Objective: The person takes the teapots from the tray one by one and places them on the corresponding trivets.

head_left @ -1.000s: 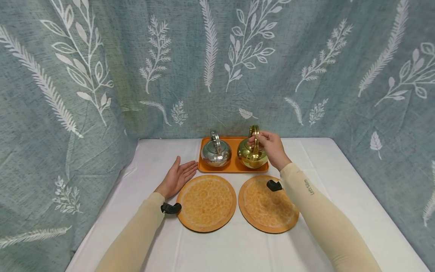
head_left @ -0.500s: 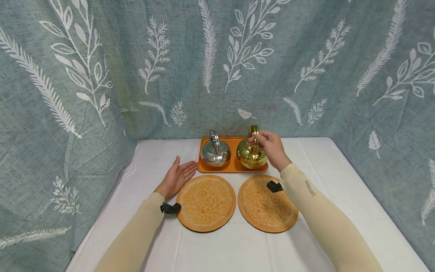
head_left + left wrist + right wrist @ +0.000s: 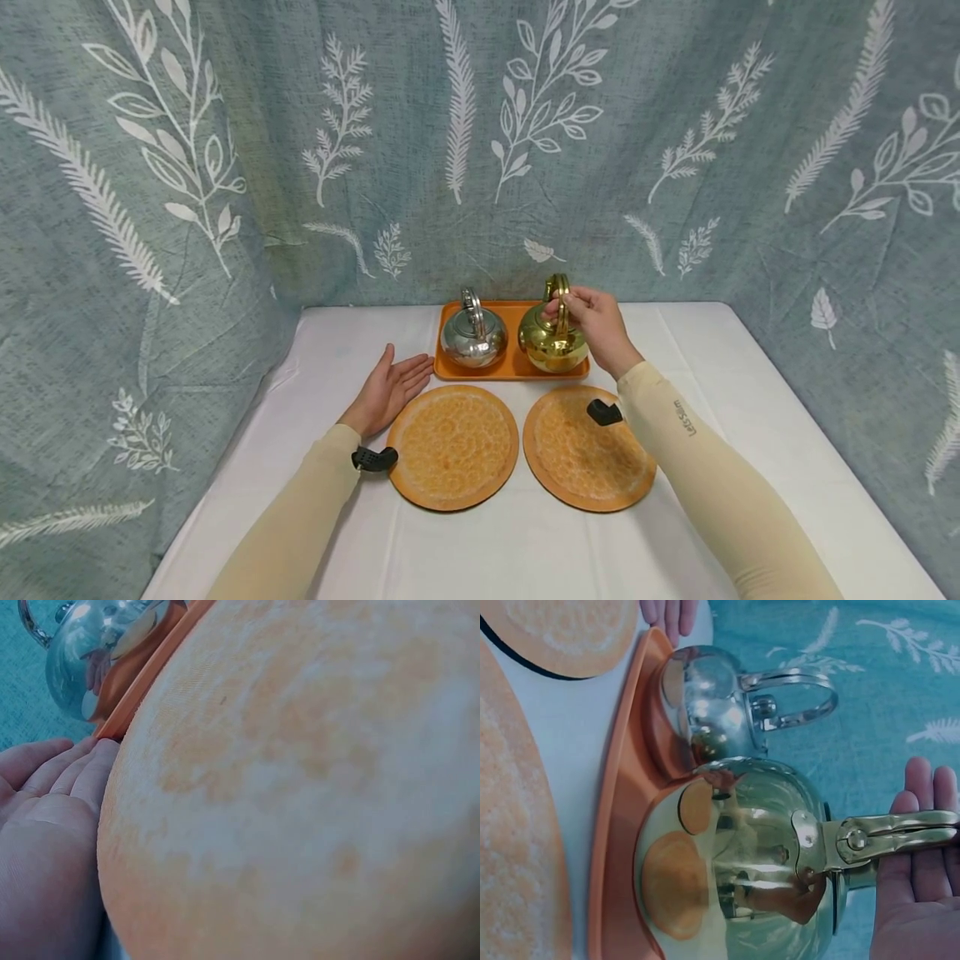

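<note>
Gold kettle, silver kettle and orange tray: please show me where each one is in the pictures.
gold kettle (image 3: pixel 552 350), head view, on its round body.
silver kettle (image 3: pixel 472 341), head view, on its round body.
orange tray (image 3: pixel 511 370), head view, on its front rim.

Lit evenly and softly from above, with faint shadows on the white tablecloth (image 3: pixel 525 542), bright glare on the gold kettle (image 3: pixel 742 862) and silver kettle (image 3: pixel 705 705), wide-angle bending at the edges, and close-range blur on the round mat (image 3: pixel 300 787).

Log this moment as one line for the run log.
right hand: grips gold kettle handle | kettle: on orange tray beside silver kettle | left hand: flat on table, beside left mat
</note>
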`<action>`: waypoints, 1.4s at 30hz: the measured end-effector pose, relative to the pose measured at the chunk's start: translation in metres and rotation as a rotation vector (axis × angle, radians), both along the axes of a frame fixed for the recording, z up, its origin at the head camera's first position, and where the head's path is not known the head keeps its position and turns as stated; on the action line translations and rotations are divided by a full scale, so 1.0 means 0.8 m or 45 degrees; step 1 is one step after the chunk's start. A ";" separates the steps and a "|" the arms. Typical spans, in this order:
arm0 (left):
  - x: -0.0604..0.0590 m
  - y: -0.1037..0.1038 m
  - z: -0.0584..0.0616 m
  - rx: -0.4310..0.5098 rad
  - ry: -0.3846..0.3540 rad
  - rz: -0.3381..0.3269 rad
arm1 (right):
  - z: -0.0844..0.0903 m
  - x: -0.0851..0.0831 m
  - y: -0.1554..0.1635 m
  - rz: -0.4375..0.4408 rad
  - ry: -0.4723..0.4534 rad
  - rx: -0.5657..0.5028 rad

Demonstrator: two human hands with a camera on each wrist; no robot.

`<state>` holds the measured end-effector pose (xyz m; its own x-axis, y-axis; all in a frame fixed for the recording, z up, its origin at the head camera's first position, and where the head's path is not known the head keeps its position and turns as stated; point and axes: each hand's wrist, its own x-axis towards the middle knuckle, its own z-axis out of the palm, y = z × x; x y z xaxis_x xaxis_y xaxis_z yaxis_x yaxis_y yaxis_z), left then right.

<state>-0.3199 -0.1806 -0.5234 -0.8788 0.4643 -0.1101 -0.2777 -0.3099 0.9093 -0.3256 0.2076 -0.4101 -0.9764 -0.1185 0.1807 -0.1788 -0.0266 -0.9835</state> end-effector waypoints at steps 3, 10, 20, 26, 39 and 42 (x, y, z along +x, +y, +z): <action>0.001 -0.002 0.001 0.010 0.004 0.017 | 0.004 0.002 -0.004 0.014 0.026 0.007; 0.002 -0.001 0.000 0.012 -0.011 0.023 | 0.012 0.010 -0.008 0.016 0.028 0.001; 0.000 0.002 -0.001 0.007 -0.015 0.023 | 0.025 0.022 -0.011 0.048 0.057 -0.050; 0.000 0.004 0.000 0.016 -0.024 0.028 | 0.031 0.030 -0.012 0.069 0.064 -0.061; 0.003 0.002 0.000 0.011 -0.025 0.030 | 0.034 0.039 -0.011 0.075 0.077 -0.057; 0.002 0.002 0.000 0.011 -0.022 0.031 | 0.037 0.043 -0.010 0.072 0.078 -0.047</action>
<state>-0.3184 -0.1792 -0.5236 -0.8879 0.4437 -0.1214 -0.2855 -0.3245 0.9018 -0.2916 0.1995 -0.3808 -0.9553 -0.1655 0.2448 -0.2355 -0.0742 -0.9690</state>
